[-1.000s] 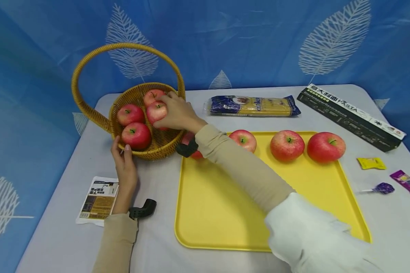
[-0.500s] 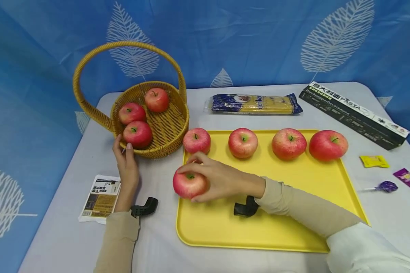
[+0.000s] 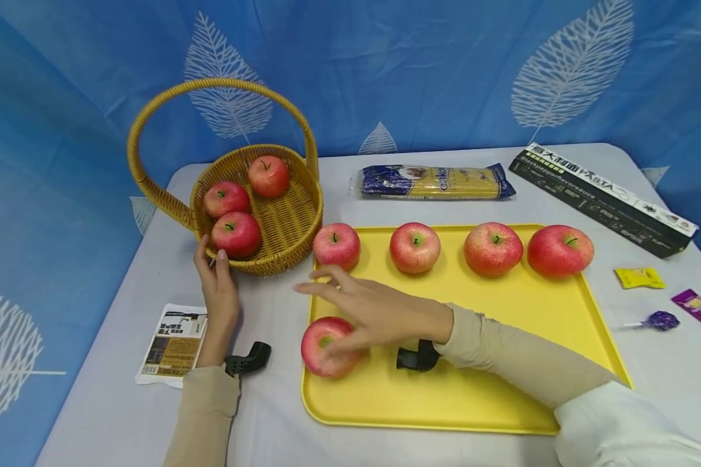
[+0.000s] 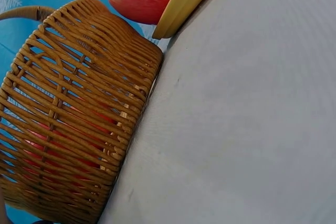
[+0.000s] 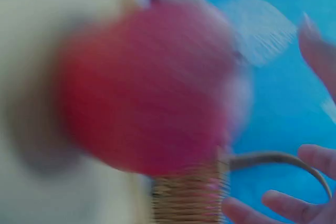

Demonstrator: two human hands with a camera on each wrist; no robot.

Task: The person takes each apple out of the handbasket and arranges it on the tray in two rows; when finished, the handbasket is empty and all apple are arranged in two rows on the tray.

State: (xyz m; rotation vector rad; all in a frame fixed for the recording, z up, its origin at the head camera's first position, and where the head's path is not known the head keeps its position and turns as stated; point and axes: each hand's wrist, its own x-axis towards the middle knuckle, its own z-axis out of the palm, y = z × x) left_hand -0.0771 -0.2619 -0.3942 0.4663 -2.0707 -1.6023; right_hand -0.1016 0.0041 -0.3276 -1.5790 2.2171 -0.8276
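A wicker basket [image 3: 277, 258] with a tall arched handle stands at the back left, holding three red apples [image 3: 236, 235]. My left hand [image 3: 218, 292] rests against its near left rim with fingers extended. In the left wrist view the woven side of the basket [image 4: 79, 114] fills the left part. My right hand [image 3: 374, 308] hovers over the left part of the yellow tray [image 3: 444, 402], fingers spread. Just under it an apple [image 3: 321, 353] sits on the tray, and in the right wrist view this apple [image 5: 152, 90] is blurred, with the fingers away from it.
Several apples [image 3: 415, 248] line the tray's far edge. Behind lies a spaghetti packet [image 3: 435, 181]; a black pasta box [image 3: 604, 198] is at the right. Candies [image 3: 639, 277] and a lollipop [image 3: 660, 320] lie right of the tray, a printed pouch [image 3: 172, 344] near the left forearm.
My right hand carried an apple from the basket to the tray's left side, then let it go and lifted off with fingers spread. The left hand stayed at the basket rim.
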